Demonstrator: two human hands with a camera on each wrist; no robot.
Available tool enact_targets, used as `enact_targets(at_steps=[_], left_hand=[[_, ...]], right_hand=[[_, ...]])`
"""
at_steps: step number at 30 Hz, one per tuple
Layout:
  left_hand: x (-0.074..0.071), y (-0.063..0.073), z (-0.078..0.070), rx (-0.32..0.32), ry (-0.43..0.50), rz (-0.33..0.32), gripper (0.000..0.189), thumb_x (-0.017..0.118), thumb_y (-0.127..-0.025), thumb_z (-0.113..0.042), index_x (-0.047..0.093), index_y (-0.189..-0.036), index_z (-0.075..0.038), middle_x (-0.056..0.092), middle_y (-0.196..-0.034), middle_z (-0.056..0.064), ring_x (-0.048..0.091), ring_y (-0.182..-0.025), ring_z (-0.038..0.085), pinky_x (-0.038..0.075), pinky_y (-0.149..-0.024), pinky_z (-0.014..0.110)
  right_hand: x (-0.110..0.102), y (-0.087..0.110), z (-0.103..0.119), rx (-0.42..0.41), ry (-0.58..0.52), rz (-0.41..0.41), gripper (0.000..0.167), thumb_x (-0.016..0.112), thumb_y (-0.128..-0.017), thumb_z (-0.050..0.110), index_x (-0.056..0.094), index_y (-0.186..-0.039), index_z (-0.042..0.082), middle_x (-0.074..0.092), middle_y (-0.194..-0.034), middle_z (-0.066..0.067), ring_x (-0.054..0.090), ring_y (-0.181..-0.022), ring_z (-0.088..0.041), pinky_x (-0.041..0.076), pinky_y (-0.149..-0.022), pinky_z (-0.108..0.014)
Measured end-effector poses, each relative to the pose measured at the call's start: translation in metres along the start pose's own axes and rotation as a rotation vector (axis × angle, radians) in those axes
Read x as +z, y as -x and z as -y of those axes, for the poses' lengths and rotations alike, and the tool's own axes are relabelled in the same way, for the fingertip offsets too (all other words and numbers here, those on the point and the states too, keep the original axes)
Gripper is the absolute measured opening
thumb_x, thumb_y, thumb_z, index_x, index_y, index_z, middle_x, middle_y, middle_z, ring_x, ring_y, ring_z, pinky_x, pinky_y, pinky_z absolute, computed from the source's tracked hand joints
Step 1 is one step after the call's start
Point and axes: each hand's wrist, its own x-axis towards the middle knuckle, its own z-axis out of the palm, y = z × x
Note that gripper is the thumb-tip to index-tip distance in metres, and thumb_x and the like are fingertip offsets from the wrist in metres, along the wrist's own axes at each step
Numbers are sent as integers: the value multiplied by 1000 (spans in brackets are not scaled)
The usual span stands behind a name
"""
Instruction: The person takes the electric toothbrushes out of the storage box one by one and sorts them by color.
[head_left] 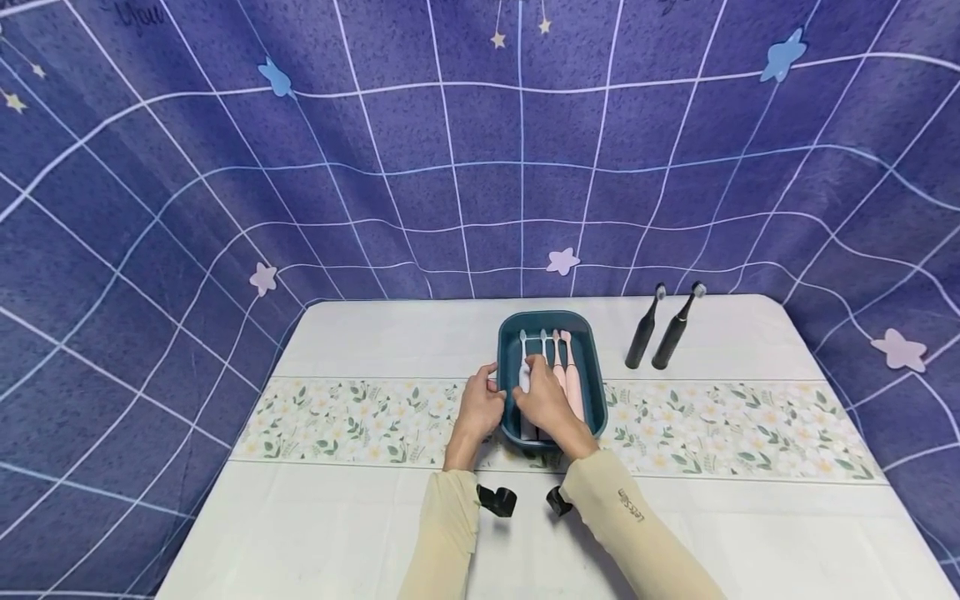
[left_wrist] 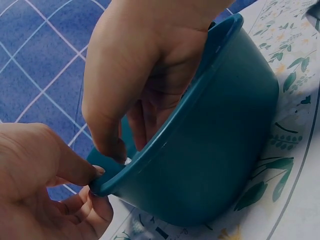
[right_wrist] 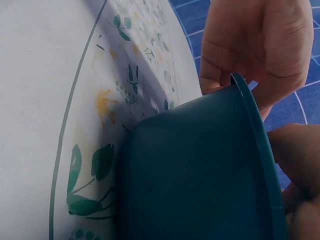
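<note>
your left hand (head_left: 480, 407) pinches the rim of a round-cornered teal bin (left_wrist: 220, 125) near the back edge of the table (head_left: 360, 517); inside, your right hand (head_left: 547, 404) touches a slim lavender electric toothbrush (head_left: 524, 379) near pink toothbrushes (head_left: 573, 392), grip unclear.

A curtained nook, home or studio unclear: a blue-purple, star-and-grid patterned cloth curtain (head_left: 487, 125) encloses three sides of a white, flower-banded table (head_left: 337, 517).
</note>
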Motion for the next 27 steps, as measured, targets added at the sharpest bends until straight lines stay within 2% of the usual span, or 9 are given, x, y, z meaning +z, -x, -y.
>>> enact_targets(at_steps=[11, 20, 27], left_hand=[[-1, 3, -2, 22, 16, -6, 49, 56, -87, 3, 49, -136, 0, 50, -89, 13, 48, -73, 19, 42, -69, 32], [-1, 2, 1, 0, 17, -10, 50, 56, -87, 3, 49, -136, -2, 49, -89, 10, 49, -75, 19, 41, -71, 33], [0, 3, -2, 2, 22, -4, 51, 56, -88, 2, 48, -137, -1, 48, -90, 11, 49, -74, 18, 41, -71, 32]], right_hand=[[3, -4, 2, 46, -6, 32, 62, 63, -88, 11, 34, -141, -1, 51, -132, -26, 53, -119, -35, 47, -93, -46], [7, -8, 5, 61, 36, 85, 63, 62, -90, 11, 32, -144, 0, 52, -131, -27, 55, -116, -38, 47, -90, -47], [10, -15, 0, 69, 55, 107, 65, 63, -89, 10, 31, -144, -1, 50, -135, -25, 54, -117, -38, 47, -89, -47]])
